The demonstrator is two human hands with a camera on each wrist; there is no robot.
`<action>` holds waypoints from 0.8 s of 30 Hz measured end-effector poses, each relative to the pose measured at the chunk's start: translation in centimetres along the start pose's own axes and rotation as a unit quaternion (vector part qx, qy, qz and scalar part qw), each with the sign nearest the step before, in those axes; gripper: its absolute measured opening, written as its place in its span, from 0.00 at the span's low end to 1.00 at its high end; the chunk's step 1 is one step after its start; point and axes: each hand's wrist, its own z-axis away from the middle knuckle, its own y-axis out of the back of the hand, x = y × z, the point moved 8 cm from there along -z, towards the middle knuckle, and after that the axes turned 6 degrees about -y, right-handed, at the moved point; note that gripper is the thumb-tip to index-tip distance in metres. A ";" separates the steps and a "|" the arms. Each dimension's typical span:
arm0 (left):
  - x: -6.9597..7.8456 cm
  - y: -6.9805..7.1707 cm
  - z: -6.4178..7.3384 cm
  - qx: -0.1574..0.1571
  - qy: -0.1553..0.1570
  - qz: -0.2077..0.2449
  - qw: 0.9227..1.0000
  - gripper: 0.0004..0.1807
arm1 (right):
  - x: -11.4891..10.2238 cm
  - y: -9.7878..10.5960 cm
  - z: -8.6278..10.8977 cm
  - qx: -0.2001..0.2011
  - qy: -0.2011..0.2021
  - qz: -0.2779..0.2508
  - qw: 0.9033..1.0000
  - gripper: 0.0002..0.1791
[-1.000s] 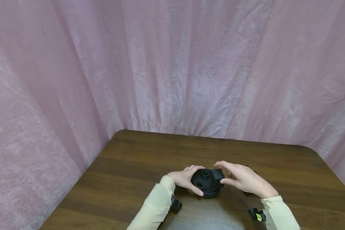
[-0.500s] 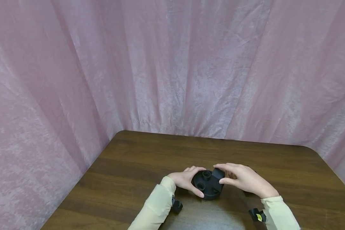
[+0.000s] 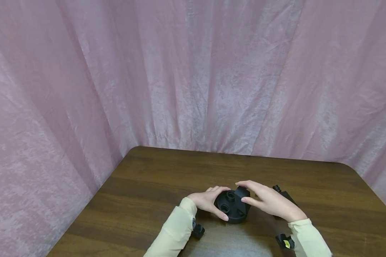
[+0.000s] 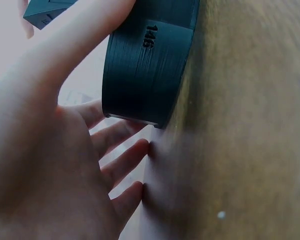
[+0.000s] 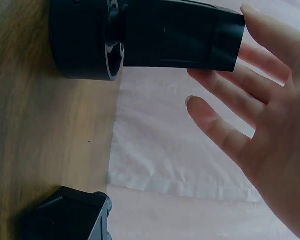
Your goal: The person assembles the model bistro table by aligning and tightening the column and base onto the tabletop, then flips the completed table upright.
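A round black base [image 3: 236, 218] with open round sockets on top sits on the wooden table. Raised digits mark its side wall [image 4: 145, 75] in the left wrist view. My left hand [image 3: 208, 200] grips the base from the left, thumb at the near side and fingers around the far side. On the base's right part stands a black angular block [image 5: 185, 37]. My right hand [image 3: 270, 200] holds this block at its upper end, thumb on one edge and fingertips on the opposite side. Whether the block is seated in a socket is hard to tell.
A separate black part [image 5: 65, 217] with small round knobs lies on the table beyond my right hand, partly hidden by it in the head view. The brown wooden table [image 3: 180, 167] ends at a pink curtain [image 3: 193, 78].
The block has turned and tilted slightly on the base under my right hand. That hand has shifted a little left, uncovering more of the separate black part. My left hand stays put.
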 end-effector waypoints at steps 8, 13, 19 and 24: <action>0.0 -0.1 -0.1 -0.002 0.002 -0.004 1.000 0.49 | 0.2 0.1 0.3 0.012 0.013 0.030 0.999 0.24; 0.1 0.0 0.0 0.002 0.000 -0.004 1.000 0.49 | 0.2 0.5 0.3 0.011 0.006 0.058 0.998 0.24; 0.1 0.1 0.0 0.005 -0.004 -0.002 1.000 0.49 | 0.3 0.9 0.2 0.029 -0.001 0.061 0.998 0.20; 0.0 0.0 0.1 0.004 0.000 0.001 1.000 0.49 | 0.4 1.0 0.3 0.030 0.010 0.045 0.998 0.20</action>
